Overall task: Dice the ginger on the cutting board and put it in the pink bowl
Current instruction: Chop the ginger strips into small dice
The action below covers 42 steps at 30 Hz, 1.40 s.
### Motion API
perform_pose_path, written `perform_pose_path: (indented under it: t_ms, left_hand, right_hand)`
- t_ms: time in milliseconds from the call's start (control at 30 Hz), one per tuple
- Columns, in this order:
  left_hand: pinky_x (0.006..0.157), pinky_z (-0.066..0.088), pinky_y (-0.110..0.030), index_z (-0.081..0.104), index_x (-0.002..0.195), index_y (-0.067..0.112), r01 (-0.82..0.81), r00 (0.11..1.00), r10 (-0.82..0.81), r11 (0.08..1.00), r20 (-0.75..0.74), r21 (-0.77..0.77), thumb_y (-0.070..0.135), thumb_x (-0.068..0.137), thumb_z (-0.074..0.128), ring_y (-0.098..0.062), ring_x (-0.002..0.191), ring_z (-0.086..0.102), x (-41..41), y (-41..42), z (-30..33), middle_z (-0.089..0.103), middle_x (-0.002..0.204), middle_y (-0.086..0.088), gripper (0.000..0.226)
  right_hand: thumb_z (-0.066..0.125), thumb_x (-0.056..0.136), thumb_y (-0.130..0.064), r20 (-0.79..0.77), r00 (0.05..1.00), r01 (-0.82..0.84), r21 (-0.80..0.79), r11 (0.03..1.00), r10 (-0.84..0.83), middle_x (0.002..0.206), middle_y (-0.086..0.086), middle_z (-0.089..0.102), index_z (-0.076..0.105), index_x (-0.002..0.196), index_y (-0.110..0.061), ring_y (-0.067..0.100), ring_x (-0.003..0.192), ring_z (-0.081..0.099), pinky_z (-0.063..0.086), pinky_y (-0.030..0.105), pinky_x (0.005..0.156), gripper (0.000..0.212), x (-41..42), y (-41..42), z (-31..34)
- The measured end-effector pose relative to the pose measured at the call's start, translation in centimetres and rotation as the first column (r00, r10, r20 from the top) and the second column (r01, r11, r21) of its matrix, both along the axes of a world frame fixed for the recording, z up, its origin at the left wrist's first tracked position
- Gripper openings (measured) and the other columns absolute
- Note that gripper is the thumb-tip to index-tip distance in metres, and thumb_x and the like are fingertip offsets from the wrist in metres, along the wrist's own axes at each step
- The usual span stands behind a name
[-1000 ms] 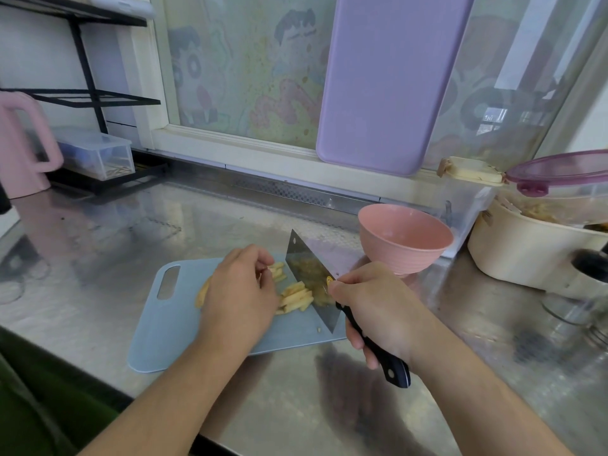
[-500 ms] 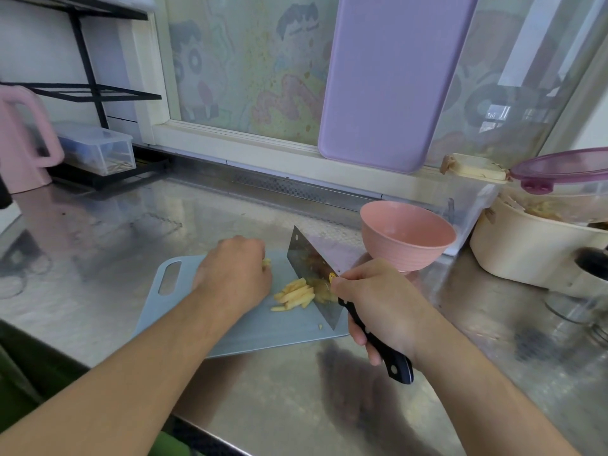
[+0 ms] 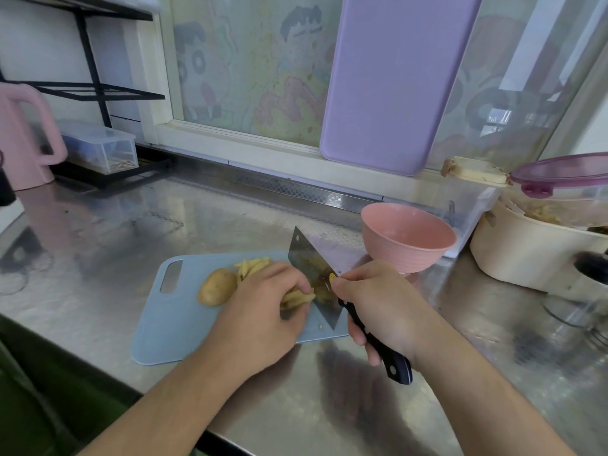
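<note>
Now left hand [image 3: 263, 311] regathers ginger strips [image 3: 296, 296] (unpeeled chunk [image 3: 217, 287] uncovered).

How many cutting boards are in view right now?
2: the blue cutting board flat on the counter under both hands, and a purple board propped upright against the window.

Left hand [image 3: 263, 311] palm-down, fingers curled over bundle of pale yellow ginger strips [image 3: 296, 297]. Right hand [image 3: 378, 304] wrapped round black-handled steel cleaver [image 3: 316, 278] (thumb pressed against blade's side). Both forearms bare, reaching in from below.
</note>
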<state>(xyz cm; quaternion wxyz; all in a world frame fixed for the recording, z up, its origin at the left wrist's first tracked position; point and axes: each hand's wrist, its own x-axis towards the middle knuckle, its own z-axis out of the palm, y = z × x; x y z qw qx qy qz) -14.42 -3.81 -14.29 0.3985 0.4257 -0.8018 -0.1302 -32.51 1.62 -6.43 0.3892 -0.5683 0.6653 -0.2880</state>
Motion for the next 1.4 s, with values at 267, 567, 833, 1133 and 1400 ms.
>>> perform_pose_path:
  t_ms: [267, 567, 833, 1133, 1400]
  left_hand:
    - [0.077, 0.046, -0.009, 0.074, 0.093, 0.033, -0.091, 0.996, 0.092, 0.995, -0.017, 0.033, 0.02, 0.088, 0.08, 0.002, 0.09, 0.064, 0.0, -0.5, -0.5, 0.07, 0.093, 0.024, 0.014]
    - [0.075, 0.042, -0.005, 0.075, 0.09, 0.031, -0.09, 0.995, 0.092, 0.995, -0.032, 0.042, 0.017, 0.087, 0.081, 0.005, 0.089, 0.062, 0.1, -0.4, -0.4, 0.068, 0.089, 0.024, 0.015]
    - [0.074, 0.04, -0.003, 0.075, 0.086, 0.028, -0.072, 0.997, 0.073, 0.997, -0.039, 0.024, 0.012, 0.086, 0.081, 0.003, 0.087, 0.062, 0.1, -0.3, -0.5, 0.068, 0.086, 0.022, 0.017]
    - [0.074, 0.039, -0.001, 0.076, 0.086, 0.027, -0.074, 0.997, 0.075, 0.997, -0.025, 0.02, 0.012, 0.086, 0.081, 0.004, 0.089, 0.062, 0.1, -0.2, -0.4, 0.068, 0.088, 0.022, 0.015]
    - [0.077, 0.043, -0.004, 0.077, 0.086, 0.027, -0.087, 0.996, 0.087, 0.996, -0.019, 0.029, 0.014, 0.087, 0.08, 0.002, 0.092, 0.063, 0.1, -0.3, -0.3, 0.07, 0.09, 0.022, 0.014]
  right_hand:
    - [0.048, 0.11, -0.024, -0.01, 1.0, -0.003, -0.01, 1.0, 0.003, 0.048, 0.013, 0.053, 0.065, 0.086, -0.004, 0.024, 0.029, 0.045, 0.038, 0.026, 0.043, 0.036, 0.0, 0.1, 0.0]
    - [0.05, 0.108, -0.02, 0.023, 1.0, 0.016, -0.074, 0.997, -0.014, 0.049, 0.017, 0.051, 0.058, 0.095, 0.014, 0.022, 0.029, 0.041, 0.033, 0.023, 0.039, 0.037, -1.1, 0.5, 1.2]
    - [0.052, 0.108, -0.023, 0.046, 0.999, -0.027, -0.062, 0.998, 0.03, 0.047, 0.017, 0.051, 0.055, 0.066, -0.01, 0.022, 0.027, 0.04, 0.032, 0.021, 0.038, 0.044, -0.9, 0.5, 1.2]
    - [0.052, 0.107, -0.022, 0.042, 0.998, -0.035, -0.059, 0.998, 0.038, 0.047, 0.017, 0.051, 0.058, 0.064, -0.012, 0.022, 0.027, 0.04, 0.033, 0.021, 0.038, 0.045, -0.8, 0.7, 1.5]
    - [0.051, 0.107, -0.021, 0.02, 0.999, -0.038, -0.039, 0.998, 0.039, 0.047, 0.016, 0.051, 0.058, 0.059, -0.017, 0.022, 0.027, 0.041, 0.033, 0.021, 0.039, 0.049, -0.5, 0.7, 1.6]
